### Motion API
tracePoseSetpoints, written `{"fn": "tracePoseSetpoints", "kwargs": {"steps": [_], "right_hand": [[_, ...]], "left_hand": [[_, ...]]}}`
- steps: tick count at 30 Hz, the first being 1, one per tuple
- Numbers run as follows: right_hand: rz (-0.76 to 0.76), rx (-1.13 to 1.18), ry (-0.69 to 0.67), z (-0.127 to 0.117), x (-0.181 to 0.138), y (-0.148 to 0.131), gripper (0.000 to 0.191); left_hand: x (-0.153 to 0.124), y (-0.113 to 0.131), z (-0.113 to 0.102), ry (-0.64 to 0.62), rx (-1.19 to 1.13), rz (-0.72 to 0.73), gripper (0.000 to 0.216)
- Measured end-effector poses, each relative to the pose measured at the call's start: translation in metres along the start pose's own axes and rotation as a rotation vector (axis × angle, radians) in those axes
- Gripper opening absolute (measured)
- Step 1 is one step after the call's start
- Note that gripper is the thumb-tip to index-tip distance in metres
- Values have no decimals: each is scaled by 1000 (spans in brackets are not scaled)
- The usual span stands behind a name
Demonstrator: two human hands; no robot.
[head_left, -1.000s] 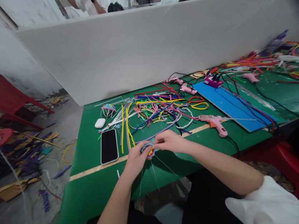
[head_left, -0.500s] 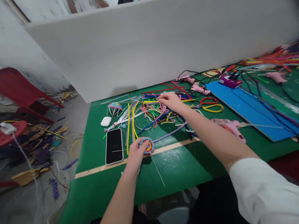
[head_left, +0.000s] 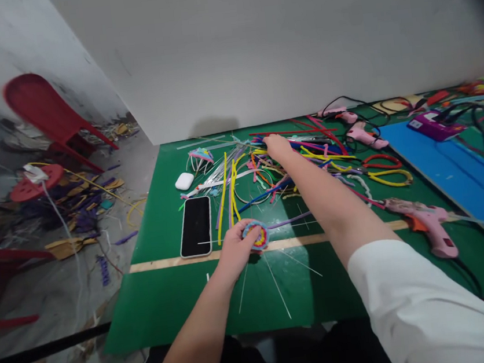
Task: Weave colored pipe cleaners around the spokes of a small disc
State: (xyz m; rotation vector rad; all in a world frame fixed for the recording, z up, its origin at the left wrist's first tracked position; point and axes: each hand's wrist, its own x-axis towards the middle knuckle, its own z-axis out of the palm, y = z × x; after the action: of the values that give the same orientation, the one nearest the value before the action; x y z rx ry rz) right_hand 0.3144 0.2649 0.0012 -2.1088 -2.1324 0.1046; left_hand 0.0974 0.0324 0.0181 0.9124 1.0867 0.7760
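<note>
My left hand (head_left: 237,247) is closed on a small round disc (head_left: 256,236) with blue, pink and yellow rings, which looks wound from pipe cleaners. Thin white spokes fan out from the disc, and a purple pipe cleaner (head_left: 289,220) runs off to its right. At the far side of the table my right hand (head_left: 280,149) reaches into a pile of coloured pipe cleaners (head_left: 262,170). Its fingers are bent together at some blue pipe cleaners; their tips are partly hidden, and what they grip is not clear. Several yellow pipe cleaners (head_left: 223,198) lie beyond my left hand.
A phone (head_left: 195,226) and a white earphone case (head_left: 185,181) lie at the left. To the right are yellow-handled scissors (head_left: 390,178), a pink glue gun (head_left: 430,221) and a blue board (head_left: 442,176). A white partition (head_left: 262,51) stands behind the table.
My right hand has moved farther back into the pile, towards the blue pipe cleaners. My left hand still holds the disc. The view has tilted down and shifted.
</note>
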Motion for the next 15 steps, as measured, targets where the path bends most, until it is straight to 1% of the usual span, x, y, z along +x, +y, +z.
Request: {"fn": "tracePoseSetpoints", "kwargs": {"steps": [4, 9, 15], "right_hand": [[49, -84, -11, 0, 0, 3, 31], [101, -129, -10, 0, 2, 9, 37], [129, -155, -29, 0, 4, 12, 34]], "left_hand": [[1, -2, 0, -17, 5, 7, 30], [1, -3, 1, -20, 10, 6, 30], [1, -5, 1, -42, 31, 1, 30]]}}
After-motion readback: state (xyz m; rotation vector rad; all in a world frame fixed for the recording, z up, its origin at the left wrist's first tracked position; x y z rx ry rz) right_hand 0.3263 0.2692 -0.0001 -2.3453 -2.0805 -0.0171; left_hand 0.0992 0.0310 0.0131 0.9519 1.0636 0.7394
